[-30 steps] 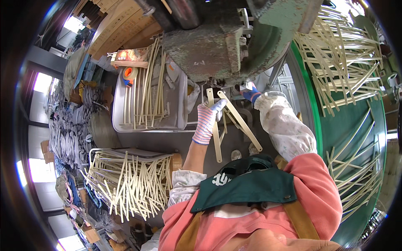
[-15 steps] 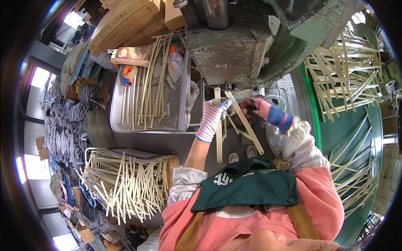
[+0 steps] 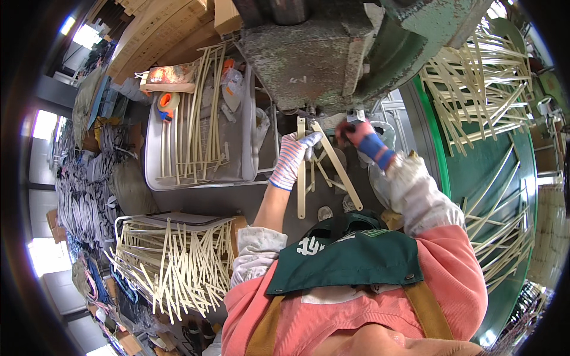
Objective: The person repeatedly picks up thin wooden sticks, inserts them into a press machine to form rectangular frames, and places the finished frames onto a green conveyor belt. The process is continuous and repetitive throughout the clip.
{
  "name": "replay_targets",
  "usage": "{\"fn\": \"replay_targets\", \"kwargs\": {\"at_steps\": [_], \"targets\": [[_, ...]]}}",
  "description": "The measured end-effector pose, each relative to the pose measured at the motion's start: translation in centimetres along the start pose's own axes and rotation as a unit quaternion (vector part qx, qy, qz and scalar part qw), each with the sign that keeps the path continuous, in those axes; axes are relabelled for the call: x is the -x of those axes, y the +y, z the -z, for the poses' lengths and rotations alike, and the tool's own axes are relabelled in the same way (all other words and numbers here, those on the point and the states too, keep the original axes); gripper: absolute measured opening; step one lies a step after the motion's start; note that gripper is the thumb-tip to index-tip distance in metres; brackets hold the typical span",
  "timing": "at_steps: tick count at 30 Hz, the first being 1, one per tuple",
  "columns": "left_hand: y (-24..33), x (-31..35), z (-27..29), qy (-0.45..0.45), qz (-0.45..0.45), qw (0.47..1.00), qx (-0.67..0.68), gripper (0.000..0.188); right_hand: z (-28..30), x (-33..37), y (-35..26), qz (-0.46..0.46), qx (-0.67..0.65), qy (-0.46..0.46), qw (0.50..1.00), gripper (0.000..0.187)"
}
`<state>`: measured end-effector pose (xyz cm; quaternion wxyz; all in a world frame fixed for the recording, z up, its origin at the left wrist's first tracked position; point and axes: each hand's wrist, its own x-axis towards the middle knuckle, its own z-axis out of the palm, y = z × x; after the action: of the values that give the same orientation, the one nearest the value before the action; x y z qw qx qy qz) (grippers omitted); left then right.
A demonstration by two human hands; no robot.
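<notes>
My left hand point(image 3: 292, 155), in a striped glove, closes around a pair of cream flat strips point(image 3: 336, 165) with holes at their ends. The strips spread into a narrow V, their upper ends under the green press point(image 3: 309, 65). Thinner cream bars point(image 3: 321, 170) show beneath, crossing behind them. To the right of the strips, my right hand point(image 3: 362, 136), in a pink and blue glove with dark fingers, hovers by the press base near a small metal block point(image 3: 355, 116). Its fingers are curled; whatever lies in them, if anything, is hidden.
A grey tray point(image 3: 240, 172) with strips, a tape roll point(image 3: 168, 101) and bags stands to the left. Below it, a rack point(image 3: 124, 221) holds a heap of cream strips point(image 3: 181, 267). At the right, a green table point(image 3: 469, 178) carries more strips. Cardboard boxes point(image 3: 172, 35) are stacked behind.
My right hand has moved slightly farther away, toward the press base. My left hand keeps its hold on the strips. The whole view has shifted a little.
</notes>
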<state>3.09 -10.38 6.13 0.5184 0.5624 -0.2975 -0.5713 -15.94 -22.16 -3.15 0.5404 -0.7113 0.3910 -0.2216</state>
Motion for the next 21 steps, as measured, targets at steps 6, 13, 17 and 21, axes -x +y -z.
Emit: {"fn": "replay_targets", "kwargs": {"at_steps": [6, 13, 17, 21], "targets": [[-0.4, 0.2, 0.3, 0.033, 0.007, 0.999, -0.039, 0.023, -3.6, -12.9, 8.6, 0.027, 0.397, 0.072, 0.915, 0.024], [-1.6, 1.7, 0.0, 0.052, 0.021, 0.993, -0.105, 0.029, -4.5, -13.3, 9.2, 0.025, 0.400, 0.076, 0.913, 0.025], [-2.0, 2.2, -0.4, 0.028, -0.032, 0.998, -0.047, 0.021, -3.3, -12.6, 8.9, 0.029, 0.367, 0.085, 0.926, 0.026], [-2.3, 2.0, -0.5, 0.039, -0.051, 0.997, -0.042, 0.018, -2.3, -11.7, 9.1, 0.033, 0.335, 0.095, 0.937, 0.027]]}}
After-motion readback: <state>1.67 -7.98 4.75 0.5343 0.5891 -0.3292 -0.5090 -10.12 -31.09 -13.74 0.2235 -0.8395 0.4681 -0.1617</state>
